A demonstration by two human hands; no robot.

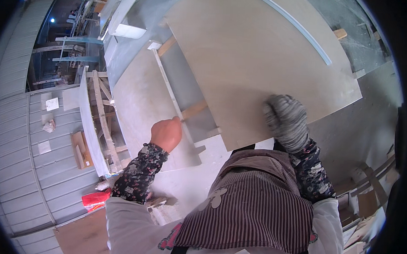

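Note:
My left hand (167, 133) is bare and closed, knuckles up, above the smaller pale board (139, 94) on the left. Its fingertips are next to the white strip (166, 82) along that board's edge; whatever they hold is hidden. My right hand (287, 121), in a grey knitted glove, is curled over the near part of a large beige board (242, 60). That glove is slightly blurred, and anything beneath its fingers is covered. A long pale strip (296, 26) lies across the far right part of the large board.
Wooden bars (195, 109) show in the gap between the boards. To the left stands a wooden frame (101, 118) with a white panel, near an open cardboard box (81, 150) and a red bag (95, 199). Wood offcuts (366, 202) are piled at the lower right.

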